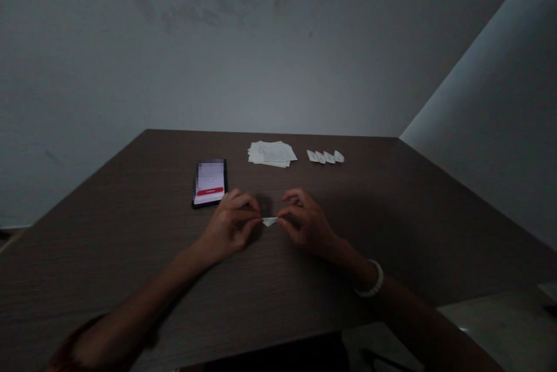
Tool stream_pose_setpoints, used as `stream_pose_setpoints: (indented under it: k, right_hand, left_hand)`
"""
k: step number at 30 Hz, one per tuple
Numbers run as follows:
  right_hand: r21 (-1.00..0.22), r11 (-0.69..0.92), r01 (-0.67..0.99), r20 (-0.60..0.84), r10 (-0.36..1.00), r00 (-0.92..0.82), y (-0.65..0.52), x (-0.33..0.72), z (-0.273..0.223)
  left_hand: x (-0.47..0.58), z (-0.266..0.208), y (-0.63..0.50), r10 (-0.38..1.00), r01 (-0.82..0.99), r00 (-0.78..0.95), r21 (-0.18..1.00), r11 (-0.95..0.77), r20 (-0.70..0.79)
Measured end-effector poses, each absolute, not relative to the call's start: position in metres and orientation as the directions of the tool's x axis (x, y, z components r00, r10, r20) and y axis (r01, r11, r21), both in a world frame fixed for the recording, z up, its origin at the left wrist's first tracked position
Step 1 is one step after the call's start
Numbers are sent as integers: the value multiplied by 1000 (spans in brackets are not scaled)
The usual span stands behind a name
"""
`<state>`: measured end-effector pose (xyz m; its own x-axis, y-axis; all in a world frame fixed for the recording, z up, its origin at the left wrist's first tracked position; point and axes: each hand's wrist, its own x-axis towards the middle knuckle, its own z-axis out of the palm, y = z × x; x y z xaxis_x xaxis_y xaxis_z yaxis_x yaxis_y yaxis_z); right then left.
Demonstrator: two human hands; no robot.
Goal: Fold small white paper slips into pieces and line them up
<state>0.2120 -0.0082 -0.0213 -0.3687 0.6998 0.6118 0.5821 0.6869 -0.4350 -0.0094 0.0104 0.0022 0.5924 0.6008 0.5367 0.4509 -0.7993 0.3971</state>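
Left hand (230, 221): pinches the left end of a folded paper (269, 221). Folded paper: small, white, over the counter (243, 302), midway between hands; presumably light, thin, easily creased or torn; best held lightly by its two ends. Right hand (308, 224): pinches the opposite end.

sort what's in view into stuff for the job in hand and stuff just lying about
In the job:
white paper piece, pinched by left hand and right hand
likely also paper stack and folded papers

Apparently just lying about:
phone, screen lit
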Motion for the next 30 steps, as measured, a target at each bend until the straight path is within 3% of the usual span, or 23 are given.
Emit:
stream_pose_setpoints:
  k: [11, 22, 30]
  right_hand:
    - [-475, 653, 590, 594, 733, -332, -3, 210, -23]
    - [-459, 649, 607, 602, 729, -325, 1, 216, -26]
    - [-480, 618, 623, 589, 753, -293, 2, 216, -22]
  left_hand:
    - [-7, -1, 15, 626, 430, 567, 455, -780, 536]
    - [-10, -4, 17, 618, 461, 554, 412, -786, 559]
    - [-10, -5, 17, 649, 448, 536, 470, -761, 540]
